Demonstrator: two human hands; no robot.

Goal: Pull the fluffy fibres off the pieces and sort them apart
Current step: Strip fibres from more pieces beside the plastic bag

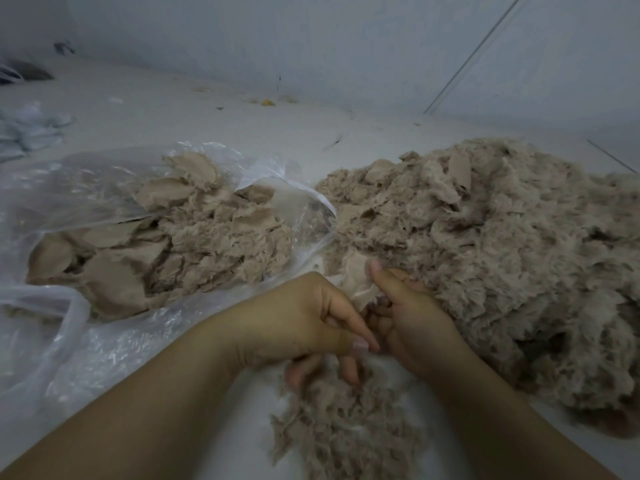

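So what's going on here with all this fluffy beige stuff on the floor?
A person is stripping fluff from fabric pieces by hand. The right hand grips one piece, while the left hand pulls at its fibres. Loose fluff lies below the hands. A big pile sits on the right, and more pieces fill an open plastic bag on the left.

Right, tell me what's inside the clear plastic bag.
The clear plastic bag holds a heap of flat beige pieces, some still fringed with fluff. Whatever lies beneath that top layer is covered, so it cannot be seen.
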